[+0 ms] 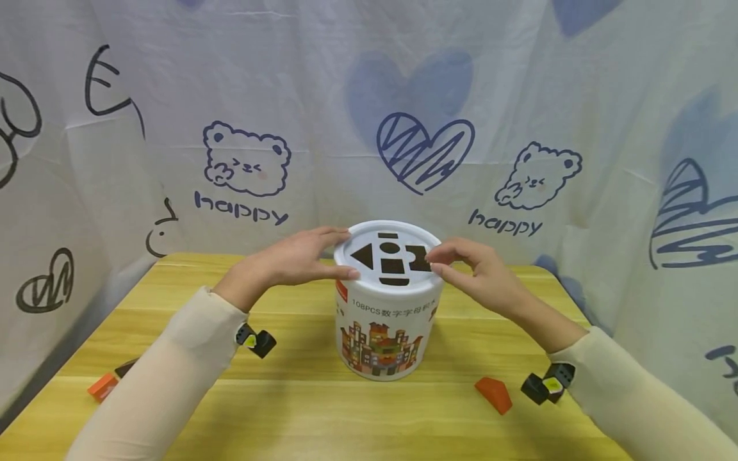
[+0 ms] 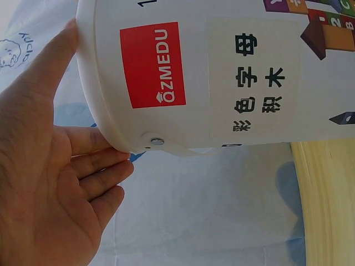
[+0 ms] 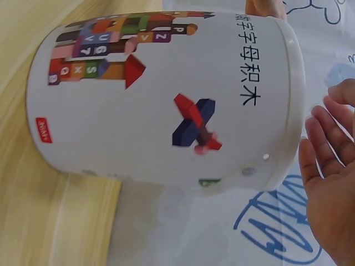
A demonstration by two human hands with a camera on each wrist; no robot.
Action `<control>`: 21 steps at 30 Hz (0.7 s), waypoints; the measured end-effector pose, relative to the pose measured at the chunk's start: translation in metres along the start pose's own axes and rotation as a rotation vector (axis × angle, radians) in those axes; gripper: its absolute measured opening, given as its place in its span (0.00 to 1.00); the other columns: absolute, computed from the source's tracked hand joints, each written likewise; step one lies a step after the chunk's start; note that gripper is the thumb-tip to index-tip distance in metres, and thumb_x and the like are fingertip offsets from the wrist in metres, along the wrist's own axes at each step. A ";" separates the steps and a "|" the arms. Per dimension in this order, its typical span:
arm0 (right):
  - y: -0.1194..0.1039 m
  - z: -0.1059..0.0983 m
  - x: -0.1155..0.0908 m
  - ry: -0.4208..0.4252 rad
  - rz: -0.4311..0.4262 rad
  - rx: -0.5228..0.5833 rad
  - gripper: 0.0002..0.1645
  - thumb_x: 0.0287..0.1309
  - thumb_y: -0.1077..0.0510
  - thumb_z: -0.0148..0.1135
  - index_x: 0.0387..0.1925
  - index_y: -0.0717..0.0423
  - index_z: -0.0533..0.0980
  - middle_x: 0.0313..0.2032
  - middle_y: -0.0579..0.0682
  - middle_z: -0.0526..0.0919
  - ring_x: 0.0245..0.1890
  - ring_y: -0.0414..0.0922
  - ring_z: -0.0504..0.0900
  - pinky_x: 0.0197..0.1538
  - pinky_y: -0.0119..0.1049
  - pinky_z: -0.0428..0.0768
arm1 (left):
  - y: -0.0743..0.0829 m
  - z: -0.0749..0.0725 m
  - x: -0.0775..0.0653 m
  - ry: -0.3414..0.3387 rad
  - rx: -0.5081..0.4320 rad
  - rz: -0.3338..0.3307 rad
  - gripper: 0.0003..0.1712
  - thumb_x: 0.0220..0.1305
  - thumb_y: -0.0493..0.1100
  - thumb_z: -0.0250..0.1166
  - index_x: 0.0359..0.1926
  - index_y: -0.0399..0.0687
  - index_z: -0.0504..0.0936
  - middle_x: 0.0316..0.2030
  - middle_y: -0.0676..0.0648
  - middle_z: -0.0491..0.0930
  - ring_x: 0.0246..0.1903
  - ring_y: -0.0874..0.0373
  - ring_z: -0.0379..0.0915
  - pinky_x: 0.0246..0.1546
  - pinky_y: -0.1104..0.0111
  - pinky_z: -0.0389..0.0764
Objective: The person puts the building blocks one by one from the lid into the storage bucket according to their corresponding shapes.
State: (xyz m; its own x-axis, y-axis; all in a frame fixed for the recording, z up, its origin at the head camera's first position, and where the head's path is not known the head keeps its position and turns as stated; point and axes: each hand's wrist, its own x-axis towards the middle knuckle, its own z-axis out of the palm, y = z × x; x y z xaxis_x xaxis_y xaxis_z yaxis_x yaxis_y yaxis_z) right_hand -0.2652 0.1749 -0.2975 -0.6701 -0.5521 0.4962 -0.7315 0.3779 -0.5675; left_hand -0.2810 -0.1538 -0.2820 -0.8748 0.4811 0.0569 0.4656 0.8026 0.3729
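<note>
My left hand (image 1: 294,257) spreads thumb and fingers along the left rim of the round white lid (image 1: 394,290), touching without wrapping it. The lid sits on an upright white printed cylindrical bucket (image 1: 383,346) on the yellow wood-grain table (image 1: 288,416). My right hand (image 1: 481,272), loosely bent, thumb and forefinger parted and empty, is at the lid's right-hand cutout; contact I cannot tell. An angular orange-red block (image 1: 494,394) lies to the bucket's right.

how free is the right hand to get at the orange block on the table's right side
Likely yes: the right hand appears to hold nothing at the lid, and the orange block lies uncovered on the table, with nothing seen blocking it.
</note>
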 end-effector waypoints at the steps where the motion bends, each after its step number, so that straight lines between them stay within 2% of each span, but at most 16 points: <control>1: 0.001 -0.001 -0.003 0.008 0.001 -0.001 0.10 0.64 0.64 0.61 0.47 0.59 0.80 0.44 0.48 0.83 0.44 0.44 0.79 0.56 0.44 0.77 | 0.000 0.000 0.000 0.000 -0.001 0.001 0.59 0.51 0.80 0.58 0.75 0.51 0.58 0.74 0.45 0.54 0.71 0.43 0.52 0.67 0.42 0.57; 9: 0.011 -0.016 -0.030 -0.023 0.054 -0.081 0.11 0.64 0.62 0.63 0.48 0.51 0.81 0.44 0.40 0.82 0.44 0.41 0.79 0.51 0.38 0.79 | 0.000 -0.001 0.001 -0.002 -0.003 0.001 0.60 0.51 0.81 0.58 0.75 0.51 0.58 0.74 0.45 0.54 0.71 0.43 0.52 0.67 0.42 0.57; 14: 0.021 -0.025 -0.049 -0.067 0.074 -0.139 0.12 0.64 0.61 0.64 0.48 0.51 0.80 0.45 0.41 0.83 0.44 0.40 0.80 0.49 0.35 0.80 | 0.000 0.000 0.001 -0.002 -0.005 0.006 0.60 0.51 0.80 0.58 0.75 0.51 0.58 0.74 0.44 0.54 0.71 0.43 0.52 0.67 0.42 0.57; 21: 0.030 -0.035 -0.071 -0.142 0.131 -0.205 0.15 0.64 0.55 0.65 0.52 0.47 0.79 0.48 0.39 0.82 0.48 0.39 0.79 0.51 0.36 0.81 | -0.001 -0.001 0.000 -0.002 0.000 -0.001 0.60 0.51 0.80 0.58 0.75 0.51 0.58 0.74 0.44 0.54 0.71 0.43 0.51 0.68 0.43 0.56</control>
State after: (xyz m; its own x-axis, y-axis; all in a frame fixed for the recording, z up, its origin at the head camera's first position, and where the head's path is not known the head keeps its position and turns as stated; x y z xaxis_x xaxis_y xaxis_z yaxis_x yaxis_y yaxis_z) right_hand -0.2438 0.2518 -0.3271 -0.7468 -0.5817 0.3223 -0.6598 0.5875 -0.4685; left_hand -0.2819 -0.1547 -0.2816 -0.8749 0.4811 0.0552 0.4650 0.8030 0.3727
